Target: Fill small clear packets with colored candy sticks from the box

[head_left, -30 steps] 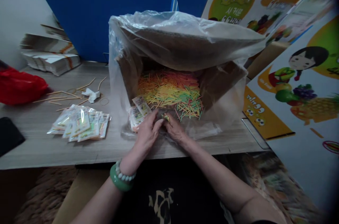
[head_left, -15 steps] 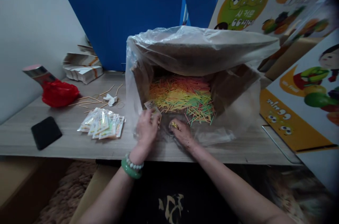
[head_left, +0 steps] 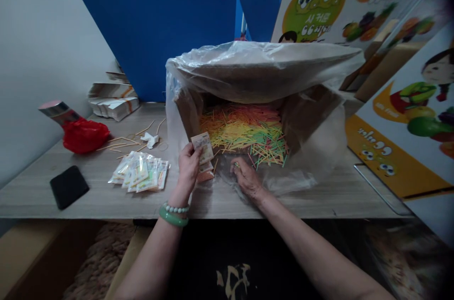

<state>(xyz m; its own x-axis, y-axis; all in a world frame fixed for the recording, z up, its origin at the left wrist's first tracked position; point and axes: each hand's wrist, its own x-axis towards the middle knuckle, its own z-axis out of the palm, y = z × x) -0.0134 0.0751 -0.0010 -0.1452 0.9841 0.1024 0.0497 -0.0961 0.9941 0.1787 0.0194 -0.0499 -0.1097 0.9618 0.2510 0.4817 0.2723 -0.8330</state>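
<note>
Plastic packet [head_left: 203, 144] in closed left grip [head_left: 188, 165]

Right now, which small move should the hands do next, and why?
Probably bring the packet in the left hand closer to the right hand: the left hand grips it, the right hand is curled, apparently around a few sticks, and a gap separates the two hands.

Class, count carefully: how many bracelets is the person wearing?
2, both on the left wrist: a pale beaded bracelet and, nearer the elbow, a green bangle. The right wrist shows none.
</note>
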